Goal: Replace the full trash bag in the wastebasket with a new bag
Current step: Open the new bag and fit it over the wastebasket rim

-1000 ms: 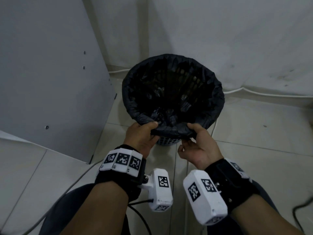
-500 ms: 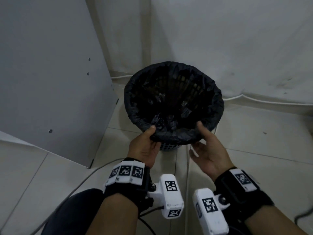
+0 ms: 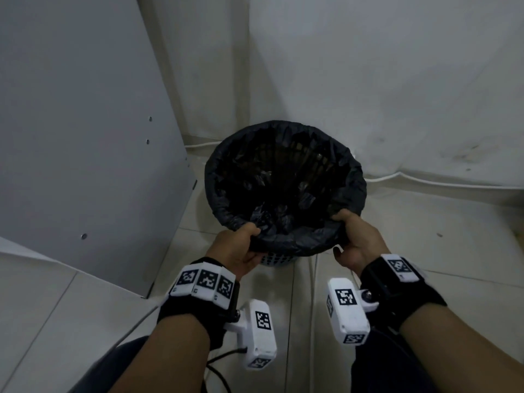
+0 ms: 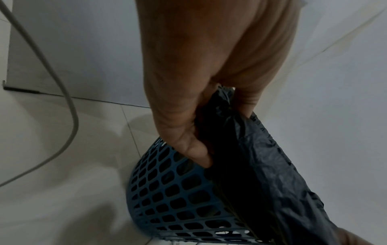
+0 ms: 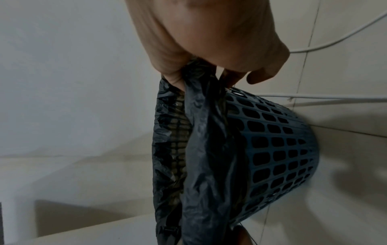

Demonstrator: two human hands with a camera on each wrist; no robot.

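Comparing against the view half a second before, found both hands reset on the near rim. Then lifted off with fingers loose; now clamped again and set wider apart than the close-set hold of a full second before.

Found left hand (image 3: pixel 238 248) at the near-left of the rim, thumb over the top and fingers curled beneath, pinching the folded edge of the thin black plastic trash bag (image 3: pixel 283 194). Confirmed from the left wrist view: film gathered between thumb and fingers (image 4: pixel 188 145), lowest fingertip against the mesh.

Found right hand (image 3: pixel 354 239) at the near-right, closed likewise on a bunch of the same film; confirmed from the right wrist view, with the little finger curled clear of it.

Located the bag inside the round blue perforated plastic wastebasket (image 3: pixel 276 259), its mouth turned down over the rim all the way round. Located the basket upright on the pale tiled floor (image 3: pixel 397 251), just beside a grey panel (image 3: pixel 85 137), with a white cable (image 3: pixel 425 180) along the wall behind.

Inspected contents: dark interior, crumpled glints near the bottom, mesh pattern showing through the film on the far side. Could not tell what, if anything, lay within; judged little bulk.

Judged the wider hold a working grip on the cuff, either for peeling it off or for seating it. Could not tell which.
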